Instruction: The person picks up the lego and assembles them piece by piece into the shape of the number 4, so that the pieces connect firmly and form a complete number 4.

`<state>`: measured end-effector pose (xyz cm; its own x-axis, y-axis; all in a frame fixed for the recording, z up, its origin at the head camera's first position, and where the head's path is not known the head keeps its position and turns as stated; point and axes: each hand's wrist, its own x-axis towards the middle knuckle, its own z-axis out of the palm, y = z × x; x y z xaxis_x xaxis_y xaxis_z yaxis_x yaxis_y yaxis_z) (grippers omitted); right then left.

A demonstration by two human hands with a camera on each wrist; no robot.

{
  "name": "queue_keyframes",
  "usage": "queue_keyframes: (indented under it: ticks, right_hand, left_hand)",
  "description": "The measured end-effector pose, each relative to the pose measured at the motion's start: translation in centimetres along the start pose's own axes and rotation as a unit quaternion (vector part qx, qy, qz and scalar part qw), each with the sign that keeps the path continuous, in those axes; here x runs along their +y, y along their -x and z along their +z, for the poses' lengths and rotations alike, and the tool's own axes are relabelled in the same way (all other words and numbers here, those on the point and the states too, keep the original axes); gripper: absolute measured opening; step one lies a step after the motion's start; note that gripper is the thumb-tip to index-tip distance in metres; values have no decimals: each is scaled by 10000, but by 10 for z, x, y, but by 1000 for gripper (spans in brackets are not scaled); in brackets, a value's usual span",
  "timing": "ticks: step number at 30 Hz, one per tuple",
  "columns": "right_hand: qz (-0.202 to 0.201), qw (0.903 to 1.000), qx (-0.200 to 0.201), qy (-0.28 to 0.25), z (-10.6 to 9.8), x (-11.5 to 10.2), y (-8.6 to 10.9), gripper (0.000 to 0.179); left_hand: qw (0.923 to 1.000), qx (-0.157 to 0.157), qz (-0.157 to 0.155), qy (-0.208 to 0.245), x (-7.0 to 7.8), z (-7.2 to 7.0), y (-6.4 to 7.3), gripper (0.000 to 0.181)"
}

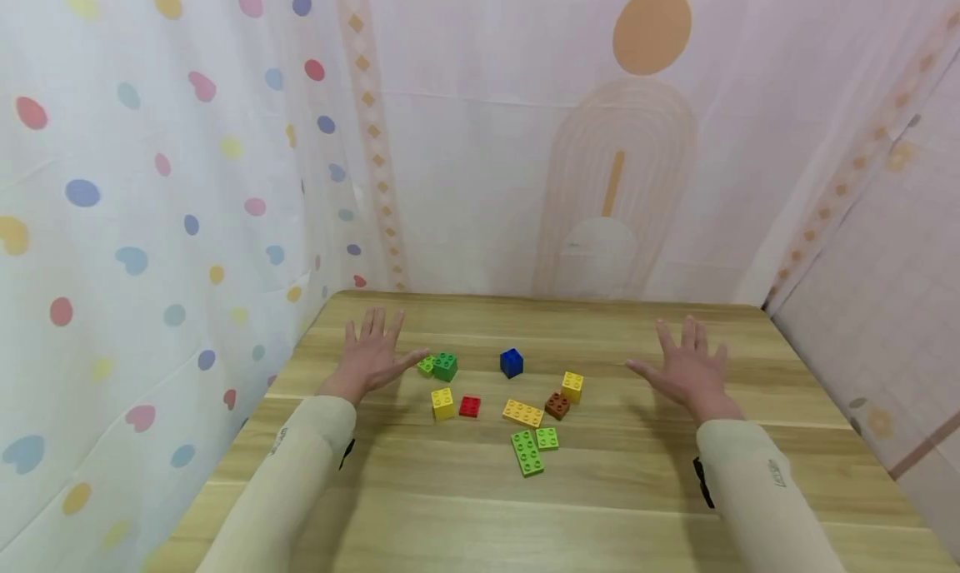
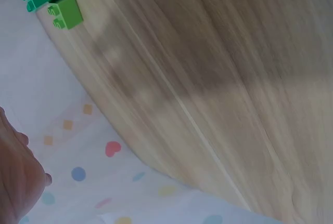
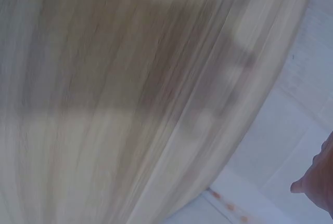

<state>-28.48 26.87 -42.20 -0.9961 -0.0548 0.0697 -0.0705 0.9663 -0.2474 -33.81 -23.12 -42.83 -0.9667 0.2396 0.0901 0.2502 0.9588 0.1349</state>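
Left hand [image 1: 367, 360] and right hand [image 1: 688, 375]: fingers spread wide, holding nothing. Dark-green block [image 1: 446, 366] looks light and stiff; pinch opposite sides.

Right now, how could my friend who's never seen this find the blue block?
On the wooden table, look between the left hand and the right hand, where small toy blocks lie scattered. On the side toward the curtain, to the right of the darker green block, find the blue block. It stands alone, touching no neighbour, and is the only blue one.
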Motion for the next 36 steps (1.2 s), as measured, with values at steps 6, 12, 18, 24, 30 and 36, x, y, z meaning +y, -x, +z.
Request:
queue_keyframes:
  ticks: [6, 12, 18, 24, 30, 36]
  right_hand:
    - [-19, 9999, -41, -124, 6, -11, -1, 101]
    - [-84, 9993, -56, -372, 17, -20, 0, 99]
    - [-239, 9974, 78, -671, 29, -30, 2, 94]
    - [-390, 9929, -2, -1120, 40, -41, 2, 89]
    - [-430, 9858, -23, -1624, 49, -48, 3, 84]
    - [-235, 9774, -80, -2101, 55, -54, 4, 82]
  left_hand:
    - [9997, 20, 94, 241, 6, 2, -3, 99]
    - [9978, 104, 136, 639, 11, 7, 0, 98]
    - [9943, 158, 202, 1034, 16, 8, 5, 94]
    - [9902, 250, 204, 1360, 15, 14, 10, 93]
    - [9848, 93, 115, 1730, 16, 18, 13, 94]
    - [9681, -142, -6, 2503, 19, 18, 15, 91]
